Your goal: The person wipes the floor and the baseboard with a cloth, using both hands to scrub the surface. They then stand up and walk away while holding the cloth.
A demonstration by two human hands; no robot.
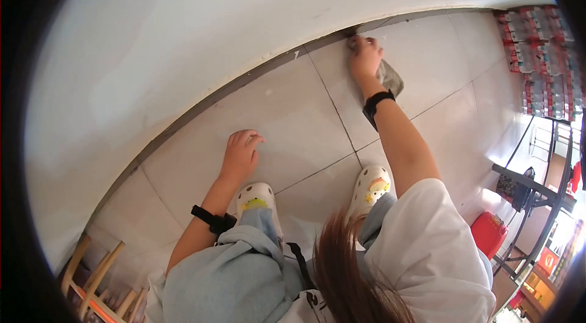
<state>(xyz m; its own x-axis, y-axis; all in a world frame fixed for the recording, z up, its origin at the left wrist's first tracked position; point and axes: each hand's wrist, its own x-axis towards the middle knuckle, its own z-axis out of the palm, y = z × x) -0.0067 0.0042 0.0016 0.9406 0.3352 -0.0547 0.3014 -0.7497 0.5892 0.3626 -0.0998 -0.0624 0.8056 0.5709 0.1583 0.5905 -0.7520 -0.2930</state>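
Note:
My right hand (366, 58) reaches far forward, its fingers closed on a greyish-brown cloth (390, 78) at the dark strip (252, 71) along the foot of the wall. Part of the cloth hangs out behind the wrist, and the rest is hidden under the hand. Nearer to me, my left hand (240, 153) hovers over the floor tiles (293, 112) beside my left shoe (259, 192). Its fingers are loosely bent and apart, with nothing in them.
A white wall (201, 24) curves across the front. Shrink-wrapped packs (540, 57) are stacked at the far right, above a dark metal frame (531, 182) and a red case (488, 232). Wooden stool legs (101, 271) stand at the lower left. My right shoe (369, 188) is on the tiles.

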